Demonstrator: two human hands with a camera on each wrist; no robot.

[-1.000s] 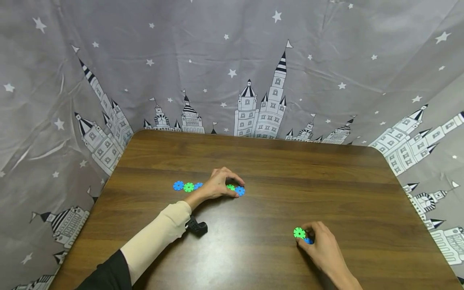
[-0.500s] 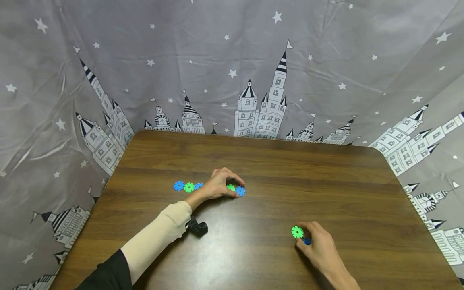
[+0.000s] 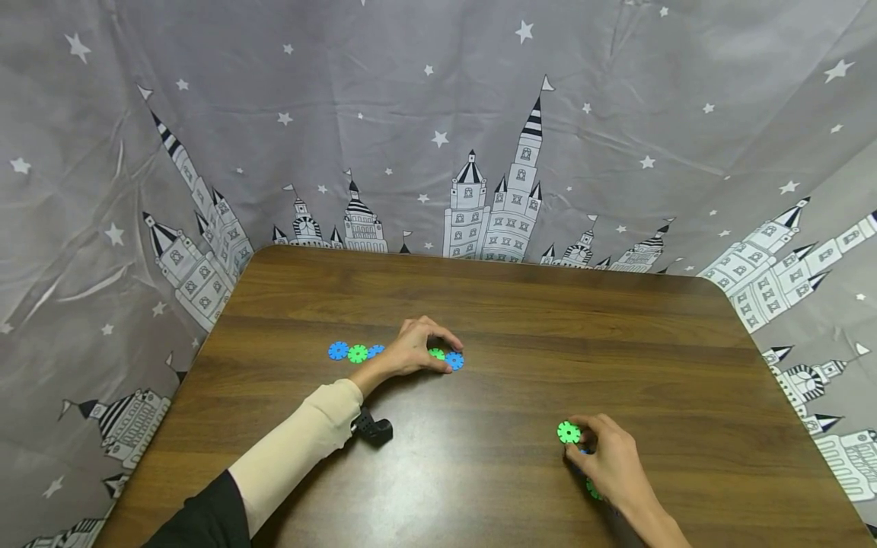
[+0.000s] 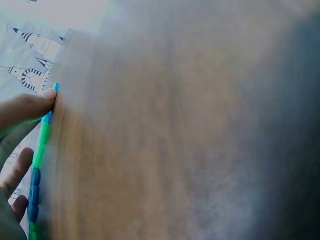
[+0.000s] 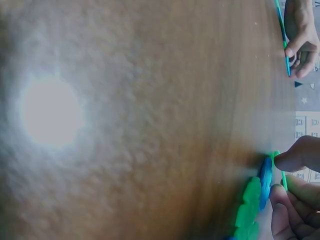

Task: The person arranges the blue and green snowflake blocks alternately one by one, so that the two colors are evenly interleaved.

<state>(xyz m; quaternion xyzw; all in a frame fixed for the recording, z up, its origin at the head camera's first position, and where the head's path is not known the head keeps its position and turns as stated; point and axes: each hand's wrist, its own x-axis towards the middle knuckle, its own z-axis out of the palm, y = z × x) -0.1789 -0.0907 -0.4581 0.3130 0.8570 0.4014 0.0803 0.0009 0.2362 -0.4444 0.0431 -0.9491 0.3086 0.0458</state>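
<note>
A row of green and blue notched plastic discs lies at the left of the table. My left hand [image 3: 414,347] reaches over it, thumb and finger pinching the blue end disc [image 3: 455,361]; a green disc [image 3: 436,353] shows inside the grip. Past the wrist, a blue disc [image 3: 338,351] and a green disc [image 3: 358,353] form the far left end. My right hand [image 3: 617,460] pinches notched discs between thumb and fingers, a green disc [image 3: 569,432] jutting from the fingertips. In the right wrist view, a blue disc [image 5: 265,182] and another green disc [image 5: 246,210] follow below it.
The wooden table [image 3: 507,312] ends at a grey curtain [image 3: 384,91] printed with castles and stars. A black wrist device [image 3: 373,429] sticks out beside the left sleeve [image 3: 301,441].
My right hand has shifted slightly up and right with its discs, and a second green disc now shows beneath the palm. The left hand and the row stay put.
</note>
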